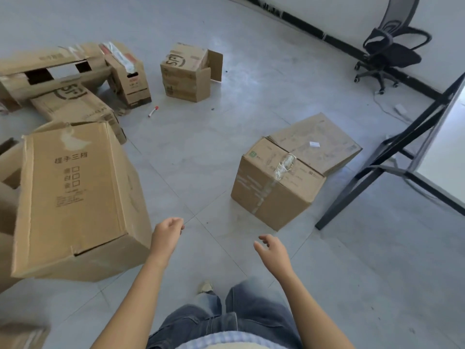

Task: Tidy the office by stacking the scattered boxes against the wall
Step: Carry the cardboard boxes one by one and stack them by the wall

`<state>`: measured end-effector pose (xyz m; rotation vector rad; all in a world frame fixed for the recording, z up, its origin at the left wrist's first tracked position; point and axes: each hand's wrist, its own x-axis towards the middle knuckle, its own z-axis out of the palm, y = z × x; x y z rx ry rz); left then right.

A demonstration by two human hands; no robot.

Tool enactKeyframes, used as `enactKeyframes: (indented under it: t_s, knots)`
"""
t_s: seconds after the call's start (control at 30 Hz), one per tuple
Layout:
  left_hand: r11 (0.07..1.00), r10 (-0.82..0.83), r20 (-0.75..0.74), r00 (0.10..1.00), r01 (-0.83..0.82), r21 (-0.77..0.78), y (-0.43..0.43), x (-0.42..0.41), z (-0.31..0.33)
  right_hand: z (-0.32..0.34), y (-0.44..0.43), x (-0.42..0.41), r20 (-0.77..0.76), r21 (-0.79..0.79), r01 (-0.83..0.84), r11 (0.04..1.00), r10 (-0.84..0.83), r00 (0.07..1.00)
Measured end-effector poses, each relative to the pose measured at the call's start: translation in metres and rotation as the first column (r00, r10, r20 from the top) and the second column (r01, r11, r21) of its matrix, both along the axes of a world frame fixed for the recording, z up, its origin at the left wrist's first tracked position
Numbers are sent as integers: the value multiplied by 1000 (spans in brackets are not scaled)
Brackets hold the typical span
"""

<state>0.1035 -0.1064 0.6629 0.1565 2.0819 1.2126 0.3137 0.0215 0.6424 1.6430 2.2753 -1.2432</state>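
Several brown cardboard boxes lie scattered on the grey tiled floor. A large printed box (73, 197) stands at the left, just beside my left hand (167, 234), whose fingers hang loosely curled and hold nothing. My right hand (273, 250) hovers empty with relaxed fingers, a little short of a taped box (274, 187). A flat box (317, 142) lies behind the taped one. Farther off stand an open-flapped box (187, 74), a tall narrow box (127, 74), a long torn box (50, 69) and a low box (73, 104).
A black office chair (390, 54) stands by the white wall (339, 13) at the upper right. A black desk frame (392, 157) rises at the right, with a cable and adapter (400, 109) on the floor. A red-capped marker (153, 111) lies between the boxes.
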Motion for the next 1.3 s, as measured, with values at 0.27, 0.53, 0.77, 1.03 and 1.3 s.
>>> enactKeyframes:
  t_s: [0.27, 0.53, 0.77, 1.03, 1.3]
  knots:
    - [995, -27, 65, 998, 33, -94, 77, -52, -22, -22, 91, -50, 66, -57, 38, 998, -34, 997]
    - [997, 56, -1, 998, -56, -61, 214, -140, -14, -28, 257, -159, -26, -85, -5, 996, 2, 1000]
    - [991, -7, 97, 995, 19, -129, 287, -159, -43, -42, 328, -187, 149, -206, -19, 978, 50, 988]
    - [961, -122, 200, 972, 166, -220, 366, -220, -87, -84, 371, -209, 361, -300, 101, 949, 15, 933]
    - [851, -387, 218, 896, 438, -288, 457, -282, -181, -160, 409, -280, 527, -189, 194, 963, -67, 847]
